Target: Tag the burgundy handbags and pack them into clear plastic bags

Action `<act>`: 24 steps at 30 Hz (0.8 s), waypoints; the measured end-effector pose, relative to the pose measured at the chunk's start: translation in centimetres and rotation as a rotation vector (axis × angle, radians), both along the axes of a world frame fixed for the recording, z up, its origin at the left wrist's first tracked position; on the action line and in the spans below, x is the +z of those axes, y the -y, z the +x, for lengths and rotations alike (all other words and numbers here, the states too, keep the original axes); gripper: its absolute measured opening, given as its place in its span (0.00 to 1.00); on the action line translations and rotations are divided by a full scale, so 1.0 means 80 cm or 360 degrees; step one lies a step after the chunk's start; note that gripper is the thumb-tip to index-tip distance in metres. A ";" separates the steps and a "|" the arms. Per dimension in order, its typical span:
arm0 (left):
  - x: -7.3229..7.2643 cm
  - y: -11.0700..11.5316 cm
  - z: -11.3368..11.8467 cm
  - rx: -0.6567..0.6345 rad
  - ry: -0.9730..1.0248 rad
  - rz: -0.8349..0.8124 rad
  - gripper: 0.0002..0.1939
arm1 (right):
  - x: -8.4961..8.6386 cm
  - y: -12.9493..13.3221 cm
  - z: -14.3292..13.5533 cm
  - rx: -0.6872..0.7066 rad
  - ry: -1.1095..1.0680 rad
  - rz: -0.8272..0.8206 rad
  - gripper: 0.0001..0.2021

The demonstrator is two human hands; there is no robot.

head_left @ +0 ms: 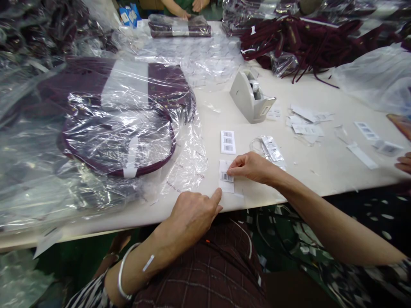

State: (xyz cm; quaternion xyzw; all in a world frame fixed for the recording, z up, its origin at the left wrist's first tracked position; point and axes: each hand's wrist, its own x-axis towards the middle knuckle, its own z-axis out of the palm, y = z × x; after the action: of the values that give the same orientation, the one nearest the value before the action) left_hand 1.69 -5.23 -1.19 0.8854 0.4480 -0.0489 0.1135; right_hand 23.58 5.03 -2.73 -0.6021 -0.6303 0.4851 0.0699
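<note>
My right hand [248, 167] pinches the right side of a small barcode sticker [226, 176] with thumb and fingertips. That sticker lies over a white card [227, 188] flat on the table. At the card's lower left corner is the stretched index finger of my left hand [194, 214]; its other fingers are bent and I see nothing in them. Just above the card lies another white card with several barcodes [228, 142]. To the right, near my right wrist, rests a bundle of tags with strings [272, 149].
A maroon bag in clear plastic [118, 137] covers the table's left side. Behind the cards stands a grey tape dispenser [248, 98]. Loose labels [306, 124] lie to the right, and maroon straps [298, 40] are heaped behind. Another person's hands [192, 8] show at the far side.
</note>
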 end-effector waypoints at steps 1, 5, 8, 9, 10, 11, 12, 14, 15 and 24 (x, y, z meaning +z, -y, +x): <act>0.000 0.000 0.000 0.0003 -0.0002 -0.0011 0.18 | 0.000 0.000 0.000 0.0003 0.0003 0.0006 0.09; -0.002 0.000 0.001 0.0004 0.0002 0.0002 0.19 | 0.004 0.000 -0.001 0.0000 0.0013 0.0014 0.09; -0.003 0.001 0.001 -0.0004 0.0010 0.0028 0.19 | 0.005 0.000 -0.001 -0.0004 0.0017 0.0017 0.09; -0.004 0.001 0.001 -0.0005 0.0011 0.0034 0.19 | 0.004 0.001 -0.001 -0.0005 0.0017 0.0023 0.09; -0.004 0.001 0.001 -0.0005 0.0009 0.0038 0.19 | 0.003 0.001 0.000 -0.0006 0.0014 0.0028 0.09; -0.004 0.001 0.001 -0.0004 0.0007 0.0039 0.19 | 0.001 0.001 0.000 -0.0007 0.0007 0.0033 0.09; -0.005 0.001 0.000 -0.0003 0.0006 0.0036 0.19 | 0.000 0.002 0.000 -0.0009 0.0000 0.0041 0.09; -0.005 0.001 0.000 0.0000 0.0010 0.0031 0.19 | -0.003 0.003 0.001 -0.0007 -0.0012 0.0058 0.09; -0.005 0.001 0.000 0.0000 0.0014 0.0029 0.19 | -0.004 0.003 0.001 -0.0002 -0.0017 0.0069 0.09; -0.006 0.000 0.001 -0.0002 0.0017 0.0034 0.18 | -0.001 0.005 -0.001 0.0048 0.0056 0.0150 0.08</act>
State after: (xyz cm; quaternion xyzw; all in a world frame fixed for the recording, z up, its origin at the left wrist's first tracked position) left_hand 1.78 -5.26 -1.67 0.8871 0.4474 -0.0396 0.1064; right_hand 23.51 4.61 -2.84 -0.5970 -0.6626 0.4453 0.0799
